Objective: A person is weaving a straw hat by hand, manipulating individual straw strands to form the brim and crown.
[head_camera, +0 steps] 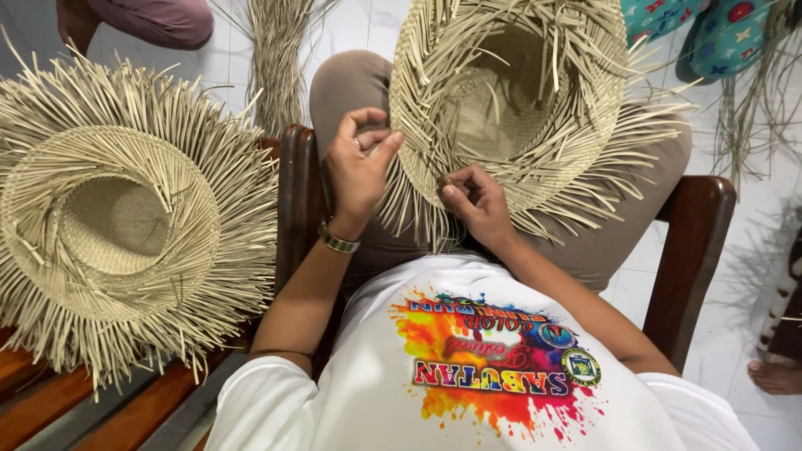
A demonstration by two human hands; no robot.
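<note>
Hands are working at the near brim edge of an unfinished straw hat (510, 92), which is lying crown-down across the person's lap. The right hand (476, 200) is pinching loose strands (418, 209) at the brim, fingers closing narrowly around the weave edge. The left hand (359, 163) is sitting just beside it, thumb and forefinger meeting on a strand, the remaining fingers curling; a metal bracelet (338, 240) is circling that wrist. The two hands are lying close together, a narrow gap separating them.

Room for moving: the wooden armrest (296, 192) is standing directly behind the left hand and crowding it, while a matching armrest (693, 250) is standing well apart, beyond the right hand. White tiled floor (359, 29) is showing past the knees.

Count: two straw hats in view. The second hat (125, 217) is resting on the slatted wooden bench seat (50, 401), well beyond the left hand. One bundle of loose straw (280, 58) is lying on the floor ahead of the left hand.

Materials: both hats are pale, flat plaited fibre, round, with tightly woven crowns and stiff unwoven ends bristling all around the brims. The woodwork is dark, polished and smooth. Another person's bare foot (777, 376) is showing far to the right.
</note>
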